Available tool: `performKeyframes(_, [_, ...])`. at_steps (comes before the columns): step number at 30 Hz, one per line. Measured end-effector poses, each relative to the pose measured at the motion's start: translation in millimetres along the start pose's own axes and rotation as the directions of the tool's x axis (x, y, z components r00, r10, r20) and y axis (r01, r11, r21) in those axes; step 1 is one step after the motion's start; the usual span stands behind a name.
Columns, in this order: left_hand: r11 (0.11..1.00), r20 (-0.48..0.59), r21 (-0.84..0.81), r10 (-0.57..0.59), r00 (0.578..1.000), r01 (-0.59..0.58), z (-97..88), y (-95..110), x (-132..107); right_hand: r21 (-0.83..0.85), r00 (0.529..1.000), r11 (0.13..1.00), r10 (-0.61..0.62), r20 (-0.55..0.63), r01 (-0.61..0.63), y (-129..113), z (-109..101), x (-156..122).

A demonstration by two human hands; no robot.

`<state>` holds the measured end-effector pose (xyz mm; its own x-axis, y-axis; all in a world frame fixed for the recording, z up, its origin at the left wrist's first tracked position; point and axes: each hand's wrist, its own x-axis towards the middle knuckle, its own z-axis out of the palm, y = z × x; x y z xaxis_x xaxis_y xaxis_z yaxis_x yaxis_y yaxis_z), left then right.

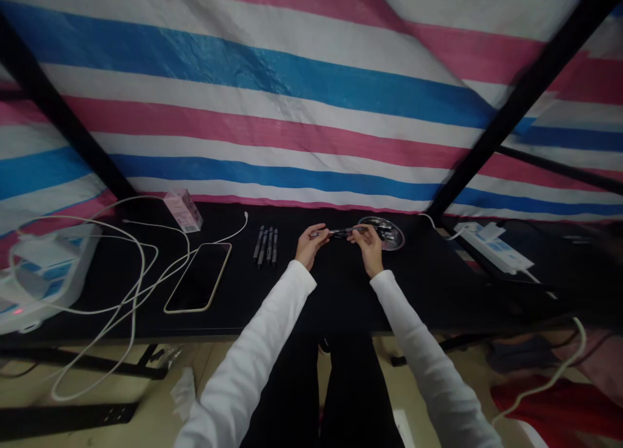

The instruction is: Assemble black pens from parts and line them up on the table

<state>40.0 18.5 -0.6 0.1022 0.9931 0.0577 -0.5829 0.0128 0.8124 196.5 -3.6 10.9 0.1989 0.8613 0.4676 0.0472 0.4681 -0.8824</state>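
The left hand (310, 245) and right hand (367, 248) are working above the black tabletop (438, 289), well back from its straight near edge, and each is pinching the same slim dark pen with silver-toned metal parts (341, 232), which is lying crosswise between them. Neither hand is clenched or released. The right hand is working just beside a shallow round metal dish (400, 237), and dark contents are showing inside it, too small to identify. To the left, open black surface is separating the left hand from a tight row of four dark pens (266, 245), lying side by side and pointing toward the person.

Farther left, a black-faced smartphone with a pale gold frame (198, 278) is lying flat, and looping white charging cables (141, 266) are spreading across the tabletop and hanging over its near edge. A pink-and-white carton (183, 210) is standing at the far edge. A white-and-blue power unit (48, 266) is occupying the left end, and a white power strip (494, 248) is lying at the right.

Behind the table, a pink, white and blue striped tarpaulin (243, 91) is stretching across black frame bars (535, 78). Below, a beige floor (185, 363) is showing.
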Motion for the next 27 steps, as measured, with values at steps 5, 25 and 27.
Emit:
performKeyframes(5, [0.927,0.199,0.355,0.051,0.979,-0.121,1.4,1.0,-3.4,0.154,0.998,0.988,0.043,-0.055,-0.035,4.4,-3.3,3.7])
performKeyframes(25, [0.180,0.438,0.879,0.063,0.897,-0.442,8.2,13.3,-25.6,0.033,0.978,0.995,0.083,0.191,-0.091,0.2,-1.5,-1.6])
performKeyframes(27, [0.199,0.432,0.877,0.071,0.899,-0.437,8.3,11.6,-24.3,0.017,0.986,0.997,0.073,0.152,-0.076,-0.7,-1.0,-1.2])
